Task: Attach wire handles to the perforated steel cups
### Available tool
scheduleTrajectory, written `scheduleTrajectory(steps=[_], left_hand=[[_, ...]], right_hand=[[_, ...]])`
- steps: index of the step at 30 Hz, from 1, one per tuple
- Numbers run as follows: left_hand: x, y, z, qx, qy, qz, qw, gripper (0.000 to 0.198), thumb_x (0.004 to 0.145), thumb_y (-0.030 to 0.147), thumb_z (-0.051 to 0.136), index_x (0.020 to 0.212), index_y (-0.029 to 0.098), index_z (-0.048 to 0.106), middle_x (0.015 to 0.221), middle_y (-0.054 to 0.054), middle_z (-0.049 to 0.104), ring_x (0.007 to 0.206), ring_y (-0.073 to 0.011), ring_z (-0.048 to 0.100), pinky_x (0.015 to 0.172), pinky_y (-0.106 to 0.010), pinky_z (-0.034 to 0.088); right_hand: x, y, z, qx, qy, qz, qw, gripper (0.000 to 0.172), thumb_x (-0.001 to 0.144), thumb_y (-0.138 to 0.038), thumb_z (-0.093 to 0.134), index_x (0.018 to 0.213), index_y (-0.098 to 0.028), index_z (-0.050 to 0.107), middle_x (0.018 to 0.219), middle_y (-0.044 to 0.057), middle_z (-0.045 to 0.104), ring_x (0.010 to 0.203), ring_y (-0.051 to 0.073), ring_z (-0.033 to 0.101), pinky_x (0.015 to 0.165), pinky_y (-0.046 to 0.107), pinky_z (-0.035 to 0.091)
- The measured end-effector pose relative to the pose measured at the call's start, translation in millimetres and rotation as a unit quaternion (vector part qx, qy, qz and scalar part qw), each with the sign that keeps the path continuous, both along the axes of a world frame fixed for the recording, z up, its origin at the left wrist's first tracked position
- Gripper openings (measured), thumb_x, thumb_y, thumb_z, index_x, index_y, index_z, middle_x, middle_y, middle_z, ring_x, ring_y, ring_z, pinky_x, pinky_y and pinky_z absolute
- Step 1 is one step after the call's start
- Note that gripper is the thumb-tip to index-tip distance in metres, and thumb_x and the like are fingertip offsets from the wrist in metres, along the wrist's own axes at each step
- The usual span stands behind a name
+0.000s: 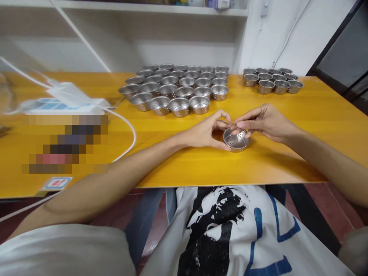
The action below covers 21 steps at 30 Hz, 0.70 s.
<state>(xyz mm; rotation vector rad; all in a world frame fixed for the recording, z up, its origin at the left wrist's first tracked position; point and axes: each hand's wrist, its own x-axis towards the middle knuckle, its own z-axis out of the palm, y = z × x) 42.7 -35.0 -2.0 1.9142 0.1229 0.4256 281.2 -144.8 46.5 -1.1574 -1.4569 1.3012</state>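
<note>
Two hands meet over one perforated steel cup on the yellow table. Left hand curls around the cup's near-left rim, thumb and fingers gripping it. Right hand pinches at the cup's top edge. Beyond the cup: a large cup batch; far right of it, a smaller batch.

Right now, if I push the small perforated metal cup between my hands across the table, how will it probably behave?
The perforated metal cup looks like thin sheet steel, so it is probably stiff and light. Its polished surface on the smooth yellow table suggests it would slide easily. It tilts between the left hand and right hand, so it may tip rather than roll.
</note>
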Motion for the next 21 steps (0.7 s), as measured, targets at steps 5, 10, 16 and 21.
scheduleTrajectory(steps=[5, 10, 16, 21], left_hand=[[0, -3, 2.1, 0.015, 0.008, -0.011, 1.0, 0.084, 0.071, 0.038, 0.105, 0.131, 0.027, 0.046, 0.142, -0.017, 0.077, 0.139, -0.0361, 0.072, 0.117, -0.052, 0.051], [3, -4, -2.1, 0.053, -0.009, 0.005, 0.999, 0.086, 0.068, 0.038, 0.106, 0.131, 0.026, 0.049, 0.141, -0.014, 0.07, 0.139, -0.0364, 0.068, 0.115, -0.048, 0.052], [6, 2, -6.7, 0.055, -0.045, 0.017, 0.997, 0.082, 0.066, 0.036, 0.107, 0.127, 0.025, 0.052, 0.135, -0.011, 0.068, 0.134, -0.0329, 0.068, 0.116, -0.046, 0.051], [1, 5, -4.2, -0.08, -0.045, 0.046, 0.995, 0.085, 0.067, 0.029, 0.106, 0.133, 0.026, 0.053, 0.124, -0.006, 0.071, 0.115, -0.0249, 0.073, 0.103, -0.041, 0.056]], right_hand=[[0, 1, -6.1, 0.029, -0.002, 0.018, 0.999, 0.047, 0.067, -0.046, 0.109, 0.105, -0.025, 0.09, 0.107, 0.007, 0.089, 0.103, 0.028, 0.085, 0.092, 0.041, 0.07], [-5, 1, -10.0, 0.175, -0.126, 0.013, 0.976, 0.045, 0.079, -0.056, 0.102, 0.097, -0.02, 0.082, 0.092, 0.006, 0.083, 0.083, 0.02, 0.076, 0.078, 0.033, 0.06], [-8, 5, -13.1, 0.325, -0.266, 0.025, 0.907, 0.051, 0.099, -0.071, 0.079, 0.091, -0.02, 0.073, 0.097, 0.005, 0.07, 0.082, 0.018, 0.062, 0.078, 0.031, 0.05], [-3, 9, -11.4, 0.263, -0.204, 0.059, 0.941, 0.053, 0.107, -0.07, 0.069, 0.093, -0.019, 0.07, 0.092, 0.005, 0.072, 0.078, 0.016, 0.062, 0.074, 0.03, 0.047]])
